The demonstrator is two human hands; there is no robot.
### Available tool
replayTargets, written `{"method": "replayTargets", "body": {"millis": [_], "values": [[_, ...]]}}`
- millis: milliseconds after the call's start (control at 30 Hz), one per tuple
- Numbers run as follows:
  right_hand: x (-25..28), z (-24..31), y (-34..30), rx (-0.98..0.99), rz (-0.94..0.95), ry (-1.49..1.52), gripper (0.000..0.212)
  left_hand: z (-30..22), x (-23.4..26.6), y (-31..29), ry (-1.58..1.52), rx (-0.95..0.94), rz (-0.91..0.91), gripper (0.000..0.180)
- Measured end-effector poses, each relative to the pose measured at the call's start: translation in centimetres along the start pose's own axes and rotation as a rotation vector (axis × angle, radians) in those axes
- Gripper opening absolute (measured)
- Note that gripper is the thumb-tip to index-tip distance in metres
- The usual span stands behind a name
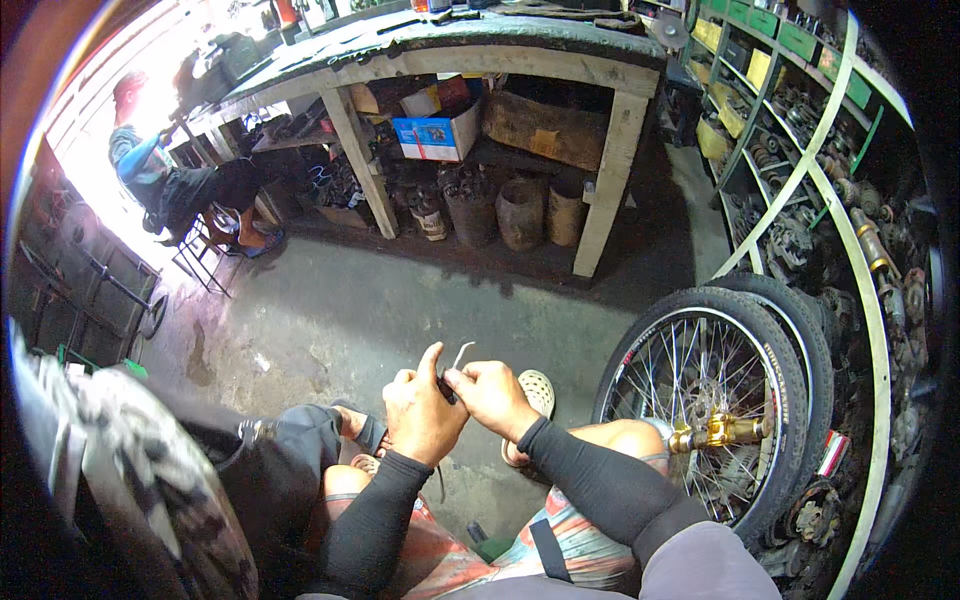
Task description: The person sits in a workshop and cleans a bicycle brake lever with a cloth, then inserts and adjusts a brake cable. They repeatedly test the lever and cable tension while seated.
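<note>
My left hand point(424, 412) and my right hand point(492, 397) meet in front of my knees. Both are closed on a small dark piece point(446, 386) that is mostly hidden by the fingers, so its kind is unclear. Above the right thumb, a thin, pale, bent end point(463, 352) sticks up. Below the hands hangs a thin dark strand point(441, 486); whether it joins the dark piece cannot be seen. My left index finger points upward, while the right thumb and fingers pinch together.
Two spoked bicycle wheels point(690, 345) with a gold hub stand at my right, before shelves point(760, 150) of metal parts. Ahead is a wooden workbench point(470, 62) with boxes and several buckets underneath. One person point(150, 165) sits far left; another person's dark-trousered leg point(290, 445) is close left.
</note>
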State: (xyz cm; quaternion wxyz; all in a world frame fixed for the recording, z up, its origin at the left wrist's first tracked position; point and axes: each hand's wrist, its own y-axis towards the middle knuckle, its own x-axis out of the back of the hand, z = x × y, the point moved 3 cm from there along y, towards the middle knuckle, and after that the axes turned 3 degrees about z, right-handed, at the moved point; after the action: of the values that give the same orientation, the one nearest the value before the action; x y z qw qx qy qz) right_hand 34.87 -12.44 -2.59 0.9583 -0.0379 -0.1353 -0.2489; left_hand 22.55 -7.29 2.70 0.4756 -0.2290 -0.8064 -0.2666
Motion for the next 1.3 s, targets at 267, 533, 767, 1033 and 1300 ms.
{"method": "replayTargets", "body": {"millis": [267, 533, 767, 1033, 1300], "values": [[-0.5, -0.9, 0.9, -0.033, 0.030, -0.068, 0.049, 1.2, 0.5, 0.1, -0.130, 0.126, 0.087, 0.074], [-0.7, -1.3, 1.6, -0.026, 0.189, 0.028, 0.048, 3.3, 1.0, 0.9, -0.596, 0.241, 0.307, 0.075], [-0.4, 0.0, 2.0, -0.101, 0.228, 0.096, 0.050, 5.8, 0.2, 0.1, -1.429, 0.325, 0.526, 0.080], [-1.5, 0.7, 1.6, -0.267, 0.416, 0.164, 0.050, 7.5, 0.1, -0.9, -1.591, 0.388, 0.523, 0.080], [-2.0, 1.6, 1.1, -0.119, 0.367, 0.044, 0.049, 7.9, 0.5, -1.2, -1.694, 0.369, 0.571, 0.084]]}}
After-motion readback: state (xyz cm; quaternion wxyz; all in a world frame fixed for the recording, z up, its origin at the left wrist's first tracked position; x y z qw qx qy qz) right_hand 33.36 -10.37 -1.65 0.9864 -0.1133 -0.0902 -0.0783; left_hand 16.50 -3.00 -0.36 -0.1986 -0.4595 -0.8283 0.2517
